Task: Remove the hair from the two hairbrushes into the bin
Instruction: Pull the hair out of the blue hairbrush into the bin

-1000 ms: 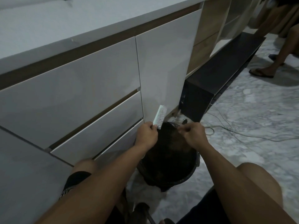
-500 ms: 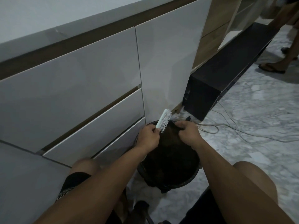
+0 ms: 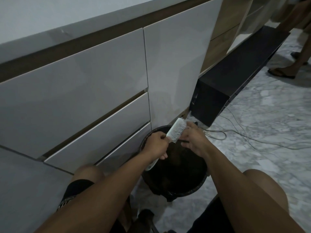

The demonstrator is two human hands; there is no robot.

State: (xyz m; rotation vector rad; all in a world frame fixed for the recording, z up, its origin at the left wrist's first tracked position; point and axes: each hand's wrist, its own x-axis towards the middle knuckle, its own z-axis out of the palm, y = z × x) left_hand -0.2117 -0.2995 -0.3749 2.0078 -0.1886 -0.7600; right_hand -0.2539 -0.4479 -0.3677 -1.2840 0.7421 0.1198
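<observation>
I read the left hand [image 3: 155,144] as a closed grip around the handle of 1 white hairbrush [image 3: 175,131], with the handle end emerging below the fist and the head angled up and to the right. The bristles face right and downward, toward the right hand [image 3: 193,140]. The right hand sits just beside the bristle field with its fingers [image 3: 189,127] touching the bristle tips; I cannot tell whether they pinch any hair, since the strands are too fine to resolve. Both hands and the hairbrush are held directly over the open mouth of the black bin [image 3: 202,184], which stands on the marble floor [image 3: 269,132]. The bin interior is dark, and its contents cannot be made out. The bin is close against the lowest of 3 white drawer fronts [image 3: 75,91] of a cabinet unit; a taller white door panel [image 3: 176,64] stands to their right. Beyond that panel, a low black plinth [image 3: 235,81] runs along the floor beneath wooden shelving. Loose cables [image 3: 252,140] trail across the floor to the right of the bin. My operator's 2 bare knees flank the bin. At the upper right, the legs and a sandalled foot [image 3: 281,73] of another person are visible, well apart from the work area.
</observation>
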